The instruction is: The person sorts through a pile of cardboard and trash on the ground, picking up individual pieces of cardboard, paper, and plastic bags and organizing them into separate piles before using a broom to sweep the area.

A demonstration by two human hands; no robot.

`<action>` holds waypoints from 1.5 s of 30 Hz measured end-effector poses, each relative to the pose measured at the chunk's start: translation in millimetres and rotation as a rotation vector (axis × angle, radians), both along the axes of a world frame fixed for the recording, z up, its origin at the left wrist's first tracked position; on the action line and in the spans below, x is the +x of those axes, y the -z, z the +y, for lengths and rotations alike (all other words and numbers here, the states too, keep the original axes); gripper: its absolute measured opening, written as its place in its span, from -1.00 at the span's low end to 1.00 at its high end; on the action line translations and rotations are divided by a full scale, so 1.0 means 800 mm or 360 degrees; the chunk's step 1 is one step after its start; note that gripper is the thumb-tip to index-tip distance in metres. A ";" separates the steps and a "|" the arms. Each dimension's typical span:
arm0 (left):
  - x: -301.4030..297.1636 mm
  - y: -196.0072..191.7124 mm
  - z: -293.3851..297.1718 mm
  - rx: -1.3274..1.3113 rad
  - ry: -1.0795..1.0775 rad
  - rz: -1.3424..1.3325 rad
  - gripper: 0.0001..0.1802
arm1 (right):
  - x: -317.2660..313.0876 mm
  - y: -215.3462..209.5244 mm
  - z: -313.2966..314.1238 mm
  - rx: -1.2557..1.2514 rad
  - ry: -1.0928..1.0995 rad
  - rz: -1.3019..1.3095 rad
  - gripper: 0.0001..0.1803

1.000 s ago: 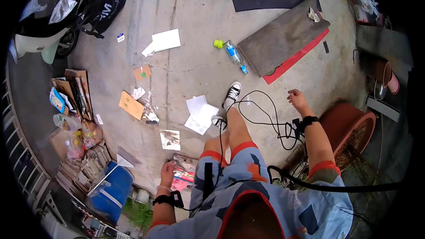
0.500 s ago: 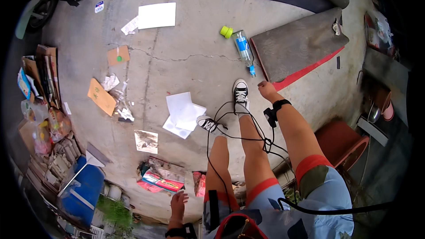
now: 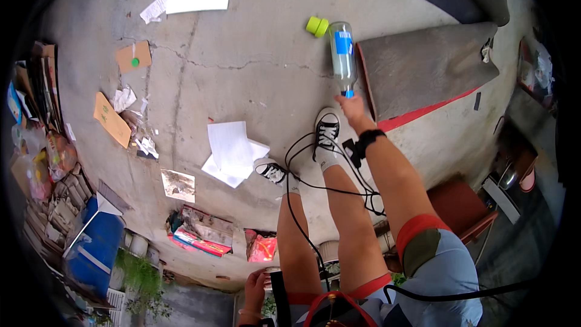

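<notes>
We had the right hand's [image 3: 351, 109] fingers [image 3: 341, 101] at the bottle's [image 3: 343, 57] near end; we could not tell whether they were clamped. The bottle lay left of the mat [image 3: 423, 69]; a weak grip, we judged, might drop it. The cable [image 3: 370, 193], looped near the right shoe [image 3: 327, 130], might snag.

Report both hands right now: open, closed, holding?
Left hand: loosely open, nothing visible in it.
Right hand: at the neck end of the clear bottle; whether closed, can't tell.
</notes>
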State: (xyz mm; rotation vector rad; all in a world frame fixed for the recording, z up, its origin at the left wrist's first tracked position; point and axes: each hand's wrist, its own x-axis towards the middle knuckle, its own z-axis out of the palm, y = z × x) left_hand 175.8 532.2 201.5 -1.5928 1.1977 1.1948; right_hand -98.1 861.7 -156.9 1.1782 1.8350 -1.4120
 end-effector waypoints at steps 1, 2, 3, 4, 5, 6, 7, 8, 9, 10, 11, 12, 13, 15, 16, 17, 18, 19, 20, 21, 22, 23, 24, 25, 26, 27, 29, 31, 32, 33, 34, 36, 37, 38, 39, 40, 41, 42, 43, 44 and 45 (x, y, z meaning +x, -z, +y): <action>-0.007 -0.010 0.004 -0.0009 0.0006 0.0014 -0.75 | 0.003 -0.031 -0.011 -0.0162 0.0162 0.0030 -0.79; -0.013 -0.019 0.009 -0.0012 0.0011 0.0027 -0.75 | 0.003 -0.060 -0.017 -0.0320 0.0322 0.0060 -0.82; -0.015 -0.027 0.013 -0.0004 0.0047 0.0061 -0.75 | -0.001 -0.080 -0.020 -0.0366 0.0393 0.0092 -0.83; -0.017 -0.035 0.011 -0.0009 0.0051 0.0075 -0.75 | -0.008 -0.094 -0.028 -0.0419 0.0472 0.0123 -0.84; -0.019 -0.038 0.009 -0.0025 0.0034 0.0072 -0.75 | -0.029 -0.108 -0.032 -0.0380 0.0445 0.0151 -0.82; -0.019 -0.042 0.006 -0.0046 0.0015 0.0064 -0.75 | -0.051 -0.113 -0.039 -0.0389 0.0448 0.0165 -0.82; -0.016 -0.047 0.010 -0.0053 -0.0031 0.0047 -0.74 | -0.075 -0.114 -0.037 -0.0287 0.0469 0.0290 -0.82; -0.010 -0.049 0.010 -0.0051 -0.0038 0.0051 -0.74 | -0.098 -0.107 -0.035 -0.0190 0.0492 0.0414 -0.82; -0.001 -0.043 0.008 -0.0058 -0.0072 0.0042 -0.74 | -0.121 -0.089 -0.026 -0.0170 0.0529 0.0434 -0.81; 0.006 -0.039 0.005 -0.0089 -0.0103 0.0034 -0.74 | -0.145 -0.070 -0.026 -0.0174 0.0570 0.0451 -0.80; 0.010 -0.037 0.000 -0.0101 -0.0112 0.0032 -0.74 | -0.168 -0.062 -0.037 -0.0125 0.0580 0.0361 -0.77; 0.014 -0.038 -0.005 -0.0159 -0.0093 0.0014 -0.74 | -0.188 -0.054 -0.053 -0.0085 0.0590 0.0265 -0.74; 0.019 -0.035 -0.010 -0.0198 -0.0075 0.0002 -0.74 | -0.201 -0.030 -0.059 -0.0091 0.0581 0.0268 -0.74; 0.059 -0.021 -0.022 -0.0144 -0.0141 -0.0026 -0.72 | -0.217 0.016 -0.065 0.0129 0.0553 0.0264 -0.69; 0.066 -0.020 -0.020 -0.0103 -0.0202 -0.0070 -0.70 | -0.217 0.023 -0.071 0.0125 0.0536 0.0252 -0.69; 0.073 -0.023 -0.017 -0.0075 -0.0055 -0.0014 -0.67 | -0.218 0.028 -0.074 0.0228 0.0516 0.0162 -0.69; 0.078 -0.024 -0.014 -0.0071 -0.0067 -0.0017 -0.67 | -0.219 0.030 -0.073 0.0335 0.0498 0.0077 -0.69; 0.068 -0.024 -0.020 -0.0037 0.0167 0.0038 -0.67 | -0.221 0.021 -0.079 0.0269 0.0611 0.0097 -0.68; 0.062 -0.022 -0.024 -0.0002 0.0405 0.0098 -0.67 | -0.220 0.015 -0.082 0.0262 0.0622 0.0111 -0.68; 0.068 -0.010 -0.022 -0.0108 -0.0160 -0.0032 -0.74 | -0.221 0.004 -0.080 0.0308 0.0541 0.0145 -0.67; 0.066 -0.014 -0.022 -0.0109 -0.0149 -0.0011 -0.74 | -0.220 -0.014 -0.077 0.0357 0.0457 0.0175 -0.67; 0.065 -0.024 -0.018 -0.0104 -0.0143 -0.0009 -0.73 | -0.203 -0.027 -0.071 0.0306 0.0465 0.0222 -0.67; 0.063 -0.034 -0.017 -0.0098 -0.0131 0.0002 -0.73 | -0.183 -0.046 -0.065 0.0256 0.0479 0.0278 -0.67; 0.073 -0.049 -0.014 -0.0112 -0.0139 0.0021 -0.73 | -0.160 -0.086 -0.054 0.0229 0.0487 0.0236 -0.69; 0.086 -0.071 -0.008 -0.0111 -0.0134 0.0053 -0.72 | -0.131 -0.133 -0.039 0.0203 0.0496 0.0193 -0.71; 0.099 -0.063 -0.018 -0.0124 -0.0121 0.0121 -0.73 | -0.097 -0.135 0.001 0.0305 0.0450 0.0124 -0.75; 0.103 -0.093 -0.032 0.0160 0.0068 0.0111 -0.67 | -0.025 -0.201 0.059 0.0426 0.0270 0.0007 -0.76; 0.073 -0.128 -0.031 0.0003 0.0245 0.0278 -0.65 | 0.039 -0.280 0.125 0.0545 -0.0093 -0.0276 -0.70; 0.073 -0.128 -0.047 -0.0001 0.0327 0.0306 -0.68 | 0.071 -0.303 0.152 0.0697 -0.0225 -0.0426 -0.68; 0.070 -0.128 -0.061 0.0012 0.0410 0.0313 -0.70 | 0.117 -0.335 0.180 0.0594 -0.0283 -0.0517 -0.67; 0.076 -0.140 -0.074 -0.0023 0.0463 0.0302 -0.73 | 0.141 -0.374 0.192 0.0452 -0.0380 -0.0582 -0.67; 0.071 -0.150 -0.086 -0.0012 0.0632 0.0296 -0.76 | 0.201 -0.469 0.235 0.0435 -0.0709 -0.1016 -0.68; 0.057 -0.156 -0.093 -0.0006 0.0728 0.0325 -0.78 | 0.235 -0.531 0.253 0.0437 -0.0841 -0.1080 -0.69; 0.043 -0.162 -0.100 -0.0014 0.0823 0.0353 -0.78 | 0.273 -0.582 0.271 0.0432 -0.0974 -0.1139 -0.71; 0.027 -0.165 -0.105 -0.0010 0.0920 0.0404 -0.79 | 0.334 -0.607 0.296 0.0404 -0.0964 -0.1194 -0.70; 0.007 -0.166 -0.110 -0.0023 0.1007 0.0466 -0.78 | 0.394 -0.625 0.314 0.0370 -0.0970 -0.1242 -0.70; -0.016 -0.166 -0.118 -0.0053 0.1087 0.0545 -0.77 | 0.443 -0.649 0.323 0.0410 -0.0762 -0.1231 -0.66; -0.039 -0.163 -0.121 -0.0086 0.1164 0.0643 -0.76 | 0.481 -0.673 0.331 0.0447 -0.0568 -0.1227 -0.63; -0.058 -0.159 -0.128 -0.0150 0.1207 0.0769 -0.74 | 0.501 -0.711 0.331 0.0413 -0.0387 -0.1234 -0.60; -0.081 -0.155 -0.129 -0.0211 0.1238 0.0912 -0.72 | 0.515 -0.752 0.332 0.0382 -0.0212 -0.1242 -0.56; -0.105 -0.154 -0.122 -0.0242 0.1225 0.1052 -0.69 | 0.527 -0.783 0.334 0.0421 0.0031 -0.1278 -0.53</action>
